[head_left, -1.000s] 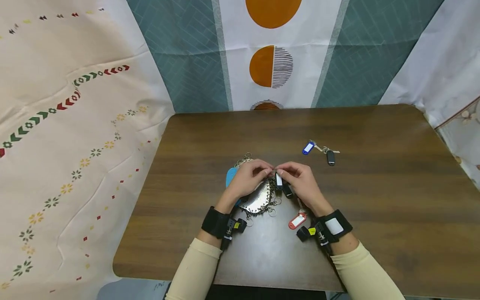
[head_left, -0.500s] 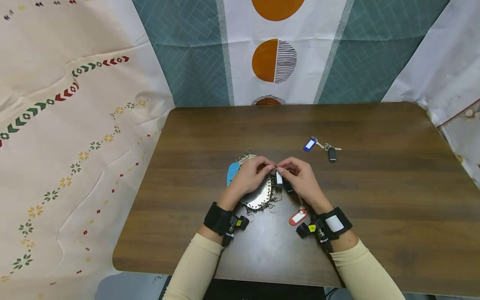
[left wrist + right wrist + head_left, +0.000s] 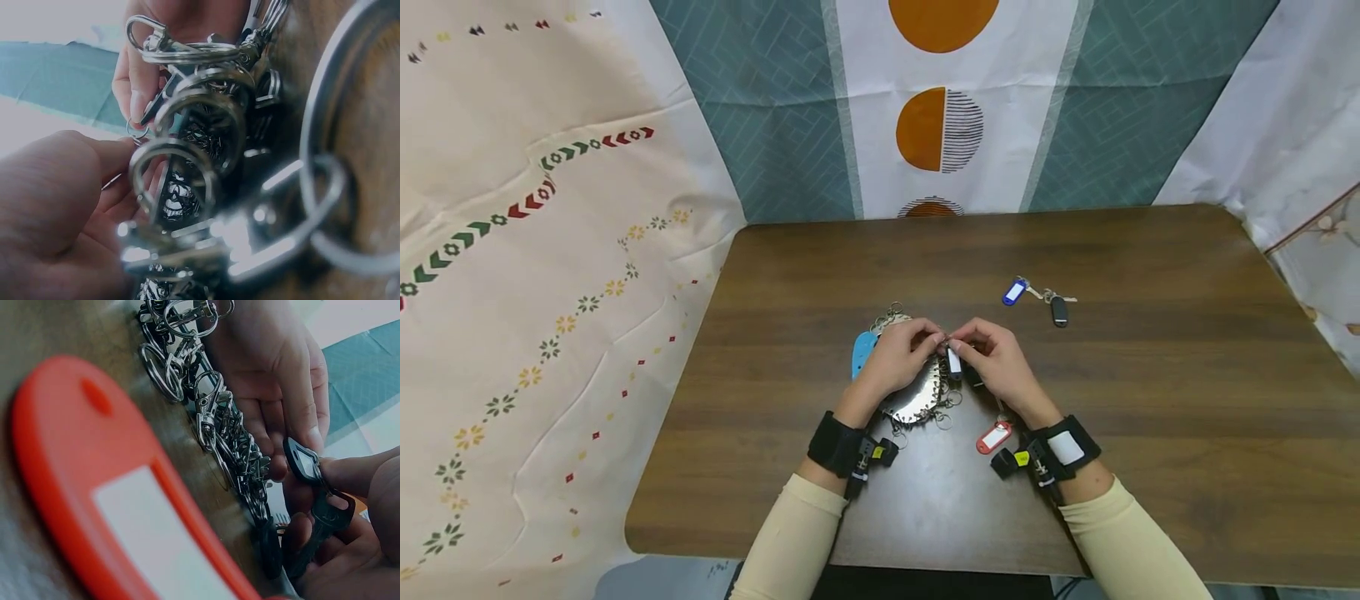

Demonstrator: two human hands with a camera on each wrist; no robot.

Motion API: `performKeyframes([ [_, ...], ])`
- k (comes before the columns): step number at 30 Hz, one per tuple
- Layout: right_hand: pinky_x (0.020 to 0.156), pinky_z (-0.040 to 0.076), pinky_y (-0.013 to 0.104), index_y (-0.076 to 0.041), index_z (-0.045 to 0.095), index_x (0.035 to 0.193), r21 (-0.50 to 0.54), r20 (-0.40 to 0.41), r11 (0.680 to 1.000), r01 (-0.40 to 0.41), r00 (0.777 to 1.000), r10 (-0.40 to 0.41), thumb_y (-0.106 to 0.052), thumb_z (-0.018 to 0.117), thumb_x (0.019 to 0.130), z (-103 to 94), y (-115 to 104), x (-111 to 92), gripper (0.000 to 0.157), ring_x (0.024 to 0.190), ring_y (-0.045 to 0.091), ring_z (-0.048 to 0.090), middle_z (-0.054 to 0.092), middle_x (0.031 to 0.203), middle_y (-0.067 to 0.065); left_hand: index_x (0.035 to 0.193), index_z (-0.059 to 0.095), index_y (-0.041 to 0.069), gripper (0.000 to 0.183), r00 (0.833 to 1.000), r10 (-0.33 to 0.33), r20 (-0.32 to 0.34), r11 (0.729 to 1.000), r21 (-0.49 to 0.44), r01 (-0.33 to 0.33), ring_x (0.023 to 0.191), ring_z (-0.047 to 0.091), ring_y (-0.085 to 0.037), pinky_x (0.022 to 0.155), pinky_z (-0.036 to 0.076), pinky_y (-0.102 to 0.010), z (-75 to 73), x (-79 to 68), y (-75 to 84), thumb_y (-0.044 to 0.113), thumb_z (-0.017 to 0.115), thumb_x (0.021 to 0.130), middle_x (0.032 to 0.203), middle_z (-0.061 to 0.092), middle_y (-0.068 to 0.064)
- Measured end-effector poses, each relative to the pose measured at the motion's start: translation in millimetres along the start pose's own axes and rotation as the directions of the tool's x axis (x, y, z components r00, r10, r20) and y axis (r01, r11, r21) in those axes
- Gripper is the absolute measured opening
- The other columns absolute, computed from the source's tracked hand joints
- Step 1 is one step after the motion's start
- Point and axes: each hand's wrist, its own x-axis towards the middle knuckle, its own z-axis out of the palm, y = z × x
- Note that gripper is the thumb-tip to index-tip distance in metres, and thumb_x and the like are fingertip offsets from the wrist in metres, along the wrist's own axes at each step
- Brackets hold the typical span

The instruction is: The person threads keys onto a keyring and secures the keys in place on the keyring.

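My left hand (image 3: 901, 357) and right hand (image 3: 994, 357) meet over the edge of a shiny round metal disc (image 3: 919, 402) ringed with metal clasps. Between their fingertips is a small key ring (image 3: 135, 129), pinched from both sides by thumb and finger. A dark key tag (image 3: 953, 363) with a white label hangs from this ring. In the right wrist view a dark-headed key (image 3: 330, 519) is on it too, beside the right fingers. Several clasps and split rings (image 3: 174, 164) stand close to the left hand. Exact finger contact on the ring is partly hidden.
A red key tag (image 3: 995, 437) lies by the right wrist. Blue (image 3: 1015, 292) and black (image 3: 1059, 312) tags with keys lie farther back right on the wooden table (image 3: 1150, 358). A light-blue piece (image 3: 862, 352) sits left of the disc.
Both hands stay together at the ring with only slight finger movement. The whole head view shifts a little; the tags on the table have not moved.
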Motion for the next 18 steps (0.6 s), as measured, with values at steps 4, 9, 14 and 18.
performKeyframes([
  [4,0.070,0.048,0.021,0.012,0.066,0.105,-0.002,0.006,1.000,0.008,1.000,-0.008,0.004,0.062,0.099,-2.2,-2.3,1.2,0.010,0.088,0.045,0.062,0.072,0.104,0.032,0.113,0.072,0.013,0.019,1.000,0.013,0.004,1.000,-0.007,-0.013,0.088,0.068,-0.007,0.081,0.058,-0.032,-1.8,0.6,0.5,0.024,0.057,0.107,0.099,0.074,-0.001],
  [9,0.071,0.050,0.022,0.009,0.066,0.107,0.011,0.025,1.000,0.012,1.000,-0.012,0.002,0.062,0.100,-4.4,0.6,-0.4,0.011,0.088,0.040,0.063,0.071,0.104,0.029,0.117,0.071,0.015,0.018,1.000,-0.010,0.023,0.999,-0.032,0.011,0.093,0.069,-0.010,0.081,0.060,-0.033,-2.3,-4.2,1.5,0.025,0.066,0.102,0.108,0.073,-0.003],
  [14,0.072,0.049,0.023,0.009,0.065,0.109,0.022,0.032,1.000,0.016,0.999,-0.017,0.002,0.061,0.101,-4.6,3.5,-5.0,0.012,0.088,0.040,0.062,0.070,0.103,0.030,0.127,0.067,0.018,0.028,0.998,0.058,0.002,0.995,0.077,-0.058,0.093,0.069,-0.011,0.080,0.060,-0.032,0.1,-6.7,1.2,0.028,0.068,0.100,0.114,0.072,-0.002],
  [18,0.071,0.048,0.023,0.009,0.064,0.109,0.008,0.012,1.000,0.013,1.000,-0.013,0.002,0.061,0.101,-6.1,2.7,-7.8,0.012,0.086,0.040,0.062,0.070,0.102,0.031,0.126,0.071,0.021,0.026,0.992,0.125,0.014,0.972,0.197,-0.125,0.090,0.064,-0.010,0.077,0.057,-0.032,0.2,-4.7,4.0,0.029,0.066,0.101,0.113,0.072,0.002],
])
